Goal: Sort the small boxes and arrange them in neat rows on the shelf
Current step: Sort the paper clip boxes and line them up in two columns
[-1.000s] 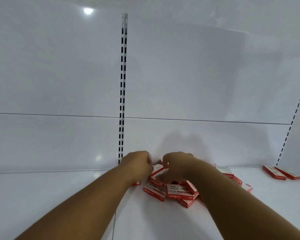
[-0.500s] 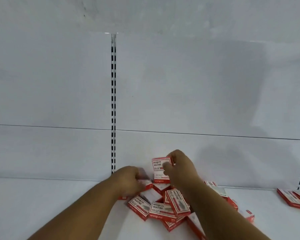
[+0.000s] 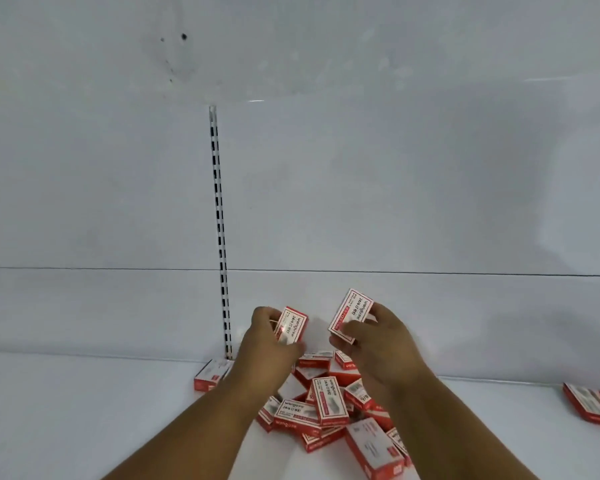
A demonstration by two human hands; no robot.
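Observation:
Several small red and white boxes lie in a loose pile [image 3: 326,407] on the white shelf [image 3: 84,410], under and in front of my hands. My left hand [image 3: 267,344] is raised above the pile and grips one small box [image 3: 292,325] by its sides. My right hand [image 3: 378,344] holds another small box [image 3: 350,315] tilted, label toward me, a little higher. The two held boxes are apart, side by side. One single box [image 3: 210,375] lies flat to the left of the pile, near the back wall.
A slotted upright rail [image 3: 220,237] runs up the white back panel just left of my hands. Two more red boxes [image 3: 591,405] lie flat at the far right of the shelf. Another shelf's white underside [image 3: 291,46] hangs overhead.
Both hands have lifted off the pile, each with a box; before, the left hand was down among the boxes. The view has tilted up and shifted.

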